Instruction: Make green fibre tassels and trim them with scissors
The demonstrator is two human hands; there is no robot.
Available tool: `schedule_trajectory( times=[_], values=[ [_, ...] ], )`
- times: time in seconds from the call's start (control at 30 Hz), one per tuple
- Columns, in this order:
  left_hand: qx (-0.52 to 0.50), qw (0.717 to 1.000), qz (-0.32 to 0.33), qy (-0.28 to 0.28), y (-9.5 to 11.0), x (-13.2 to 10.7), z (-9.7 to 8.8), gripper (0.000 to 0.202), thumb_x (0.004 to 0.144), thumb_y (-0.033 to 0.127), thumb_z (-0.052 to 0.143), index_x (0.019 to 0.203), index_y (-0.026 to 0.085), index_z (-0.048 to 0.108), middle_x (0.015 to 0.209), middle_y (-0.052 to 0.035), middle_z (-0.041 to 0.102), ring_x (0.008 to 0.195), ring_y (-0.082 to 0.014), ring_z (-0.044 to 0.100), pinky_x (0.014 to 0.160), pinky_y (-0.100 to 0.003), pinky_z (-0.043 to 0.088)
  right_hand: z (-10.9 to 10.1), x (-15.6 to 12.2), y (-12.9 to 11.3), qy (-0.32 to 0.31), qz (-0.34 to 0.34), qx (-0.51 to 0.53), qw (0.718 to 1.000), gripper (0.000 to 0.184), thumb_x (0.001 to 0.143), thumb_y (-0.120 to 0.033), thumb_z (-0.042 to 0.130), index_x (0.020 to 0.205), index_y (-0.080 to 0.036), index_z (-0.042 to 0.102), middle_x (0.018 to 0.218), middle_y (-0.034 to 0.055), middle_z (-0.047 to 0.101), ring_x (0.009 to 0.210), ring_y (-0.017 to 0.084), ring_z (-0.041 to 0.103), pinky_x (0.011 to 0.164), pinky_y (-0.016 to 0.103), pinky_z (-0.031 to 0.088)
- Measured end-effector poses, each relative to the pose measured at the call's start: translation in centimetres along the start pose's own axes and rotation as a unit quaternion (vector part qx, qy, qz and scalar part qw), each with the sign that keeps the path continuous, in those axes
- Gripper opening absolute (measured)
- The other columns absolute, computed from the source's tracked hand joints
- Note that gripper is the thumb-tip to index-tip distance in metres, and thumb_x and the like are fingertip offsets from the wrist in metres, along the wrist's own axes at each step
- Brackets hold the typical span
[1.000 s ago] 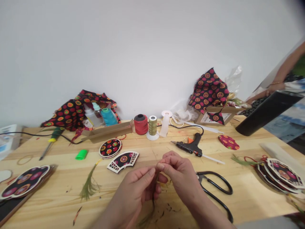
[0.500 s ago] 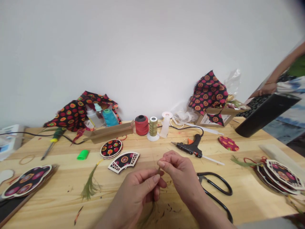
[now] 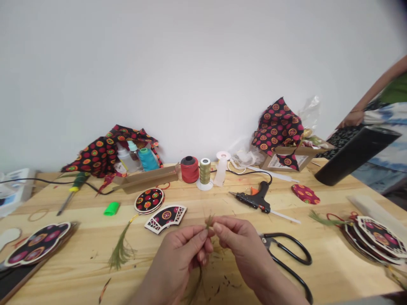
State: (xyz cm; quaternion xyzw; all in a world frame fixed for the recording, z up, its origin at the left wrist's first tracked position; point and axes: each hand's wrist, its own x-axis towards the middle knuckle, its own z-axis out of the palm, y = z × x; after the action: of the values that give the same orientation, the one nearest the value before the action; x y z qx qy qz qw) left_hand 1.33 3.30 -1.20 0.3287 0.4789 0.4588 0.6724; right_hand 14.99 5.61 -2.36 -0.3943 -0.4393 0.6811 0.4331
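In front of me, my left hand (image 3: 186, 250) pinches a small bundle of olive-green thread (image 3: 209, 220) between thumb and fingers. Its frayed tuft sticks up past the fingertips, and darker strands hang below the palm. My right hand (image 3: 238, 239) is closed too, its thumb and forefinger at the same tuft. How much of the thread the fingers cover is hidden. Black-handled scissors (image 3: 294, 250) lie beside my right wrist, their blades partly behind that hand. A fan-shaped ornament (image 3: 166, 217) and a round ornament (image 3: 149, 201) with a green tassel (image 3: 121, 250) lie to the left.
Spools of red (image 3: 190, 170) and green thread (image 3: 205, 171) stand near the wall. A glue gun (image 3: 256, 198) lies right of centre. Stacked ornaments (image 3: 375, 237) and a black tube (image 3: 356, 156) are at right; a screwdriver (image 3: 72, 192) lies left. Another person's arm (image 3: 375, 97) shows at far right.
My hands have drawn closer together and turned slightly. The thread's frayed tuft now shows above my fingertips. My right hand has come down a little.
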Motion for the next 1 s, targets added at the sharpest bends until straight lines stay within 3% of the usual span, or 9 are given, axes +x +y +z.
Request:
schedule_trajectory(
  times=[0.07,0.17,0.5,0.7,0.8,0.9,0.93,1.0],
  values=[
    [0.037,0.999,0.016,-0.004,-0.1,0.1,0.0,0.023,0.077,0.027,0.063,0.059,0.013,0.067,0.056,-0.0003,0.056,0.051,-0.0102,0.042,0.051,-0.024,0.033,0.2,0.0,-0.2,-0.026,-0.01,0.01,1.0,0.02,0.074,-0.028,0.066,0.057,-0.016,0.064,0.056,-0.0017,0.055,0.062,0.013,0.049,0.068,0.027,0.039],
    [0.102,0.994,0.026,0.008,-0.2,0.1,-0.1,0.022,0.077,0.027,0.061,0.06,0.014,0.067,0.057,-0.0004,0.056,0.051,-0.0114,0.042,0.051,-0.024,0.032,0.2,0.2,-0.1,-0.003,-0.033,-0.021,0.999,0.023,0.071,-0.023,0.067,0.051,-0.016,0.058,0.055,-0.0007,0.056,0.065,0.015,0.053,0.071,0.029,0.04],
    [0.252,0.963,0.094,0.016,0.2,0.3,0.2,0.026,0.082,0.03,0.056,0.06,0.019,0.066,0.062,0.0002,0.059,0.068,-0.018,0.052,0.066,-0.026,0.037,-0.2,0.6,-0.7,0.043,-0.079,-0.104,0.991,0.023,0.075,-0.024,0.061,0.056,-0.018,0.048,0.058,-0.0028,0.048,0.057,0.013,0.048,0.059,0.027,0.038],
    [0.269,0.943,0.194,-0.005,0.4,1.3,0.0,0.019,0.083,0.025,0.057,0.085,0.024,0.076,0.086,-0.0061,0.067,0.088,-0.0241,0.057,0.082,-0.032,0.04,0.1,1.0,-2.3,0.06,-0.139,-0.169,0.974,0.024,0.076,-0.027,0.057,0.055,-0.018,0.048,0.06,-0.0015,0.049,0.061,0.013,0.044,0.06,0.026,0.036],
    [0.286,0.932,0.223,0.023,0.8,1.8,-0.4,0.019,0.082,0.026,0.059,0.087,0.027,0.077,0.104,-0.0077,0.065,0.103,-0.0258,0.053,0.093,-0.035,0.036,0.4,1.5,-3.3,0.07,-0.156,-0.197,0.965,0.024,0.076,-0.027,0.057,0.055,-0.018,0.048,0.06,-0.0014,0.049,0.061,0.013,0.043,0.059,0.026,0.035],
    [0.322,0.91,0.246,0.092,2.0,1.6,-0.8,0.024,0.077,0.028,0.064,0.099,0.031,0.074,0.126,-0.0064,0.054,0.113,-0.027,0.047,0.097,-0.036,0.031,0.6,2.4,-4.4,0.084,-0.178,-0.223,0.955,0.025,0.075,-0.027,0.056,0.054,-0.019,0.045,0.058,-0.0026,0.045,0.059,0.012,0.04,0.058,0.026,0.032],
    [0.322,0.899,0.266,0.129,2.5,1.3,-0.9,0.029,0.075,0.028,0.066,0.104,0.032,0.072,0.129,-0.0058,0.051,0.112,-0.0266,0.047,0.096,-0.036,0.032,0.6,2.7,-4.8,0.089,-0.184,-0.223,0.953,0.026,0.074,-0.027,0.057,0.053,-0.019,0.045,0.057,-0.0031,0.044,0.058,0.012,0.038,0.058,0.026,0.031],
    [0.308,0.885,0.294,0.19,3.5,0.5,-1.0,0.025,0.072,0.027,0.069,0.097,0.029,0.074,0.114,-0.0053,0.057,0.102,-0.0242,0.051,0.086,-0.031,0.037,0.7,3.4,-5.4,0.092,-0.187,-0.212,0.955,0.027,0.073,-0.028,0.058,0.051,-0.019,0.043,0.056,-0.0038,0.041,0.057,0.011,0.036,0.056,0.025,0.03]
  ],
)
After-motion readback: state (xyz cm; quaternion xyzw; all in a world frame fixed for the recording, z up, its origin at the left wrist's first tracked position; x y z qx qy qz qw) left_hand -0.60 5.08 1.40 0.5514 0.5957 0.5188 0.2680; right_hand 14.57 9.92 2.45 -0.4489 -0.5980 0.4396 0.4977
